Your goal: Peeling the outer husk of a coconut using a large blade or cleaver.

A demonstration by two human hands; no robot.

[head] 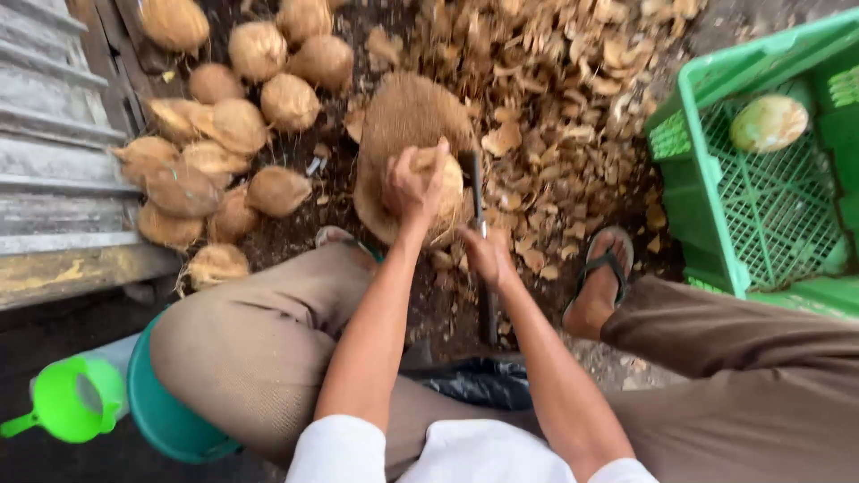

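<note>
Centrally: left hand clasps a husked coconut steady on a fibrous chopping block; right hand grips a dark blade beside it. Upper left: unpeeled coconut pile. Right edge: green crate holding one peeled coconut.

Green crate cut off at right; blade's edge perhaps blurred.

so the ground here is just dark bare dirt. a pile of husked brown coconuts sits on it at the left, right beside a grey corrugated sheet. loose husk chips are scattered thick across the top middle, and a green plastic crate stands on the right
</note>
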